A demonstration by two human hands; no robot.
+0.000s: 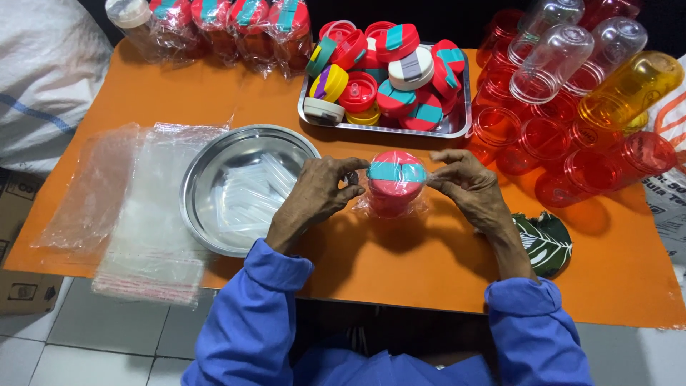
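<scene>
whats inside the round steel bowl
The steel bowl holds a heap of clear plastic straws. The left hand covers its right rim.

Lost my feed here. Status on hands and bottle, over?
Left hand and right hand both gripping bagged red bottle on orange table. Steel bowl at left, nothing blocking.

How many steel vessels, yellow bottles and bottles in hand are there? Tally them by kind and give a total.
Steel bowl: 1
Steel tray: 1
Yellow bottle: 1
Bagged red bottle, held between left hand and right hand: 1
Total: 4
</scene>
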